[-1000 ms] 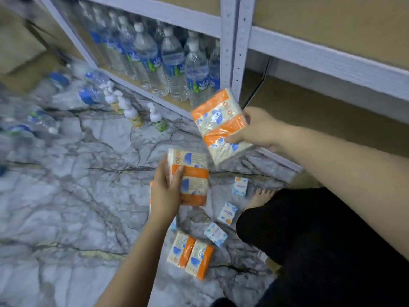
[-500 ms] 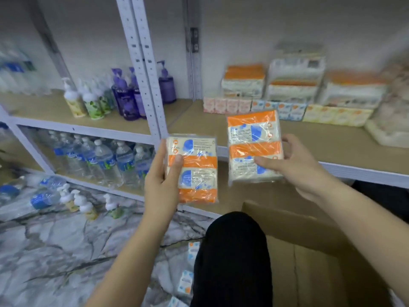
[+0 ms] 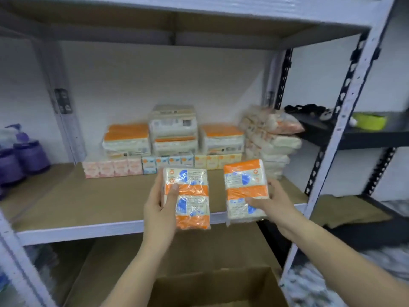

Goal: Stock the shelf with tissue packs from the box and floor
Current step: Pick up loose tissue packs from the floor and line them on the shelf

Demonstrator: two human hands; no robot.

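left hand [image 3: 159, 209]: wrapped around an orange-and-white tissue pack [image 3: 187, 199], thumb across the front
right hand [image 3: 271, 206]: gripping a second pack [image 3: 244, 191], just beside the first at 3 o'clock
done so far: stacks [image 3: 174, 134] already at the back of the shelf [image 3: 77, 202], 12 o'clock
left: looks like both packs go down yet; box [image 3: 217, 286] at 6 o'clock, contents hidden

This looks like a shop stockroom. A metal shelving rack [image 3: 73, 229] with board shelves holds stacked tissue packs [image 3: 174, 131] at the back, purple pump bottles [image 3: 28, 156] to the left of them, and an open cardboard box [image 3: 212, 286] sits below the rack's front edge.
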